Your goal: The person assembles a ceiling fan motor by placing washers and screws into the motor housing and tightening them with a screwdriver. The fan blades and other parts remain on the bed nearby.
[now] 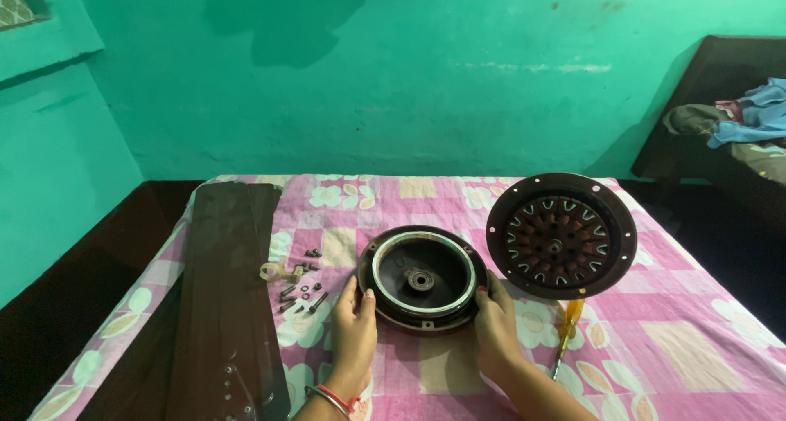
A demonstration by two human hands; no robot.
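both hands, left hand [354,327] and right hand [495,323], grasp one round fan cover [421,278]; one motor disc [561,235] right, several bolts [301,283] left.

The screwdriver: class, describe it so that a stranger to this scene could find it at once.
Start at the pink floral bedsheet. Beside the right hand, just below the round motor winding disc, lies the screwdriver. Its clear yellow-orange handle and slim shaft set it apart from the dark round parts.
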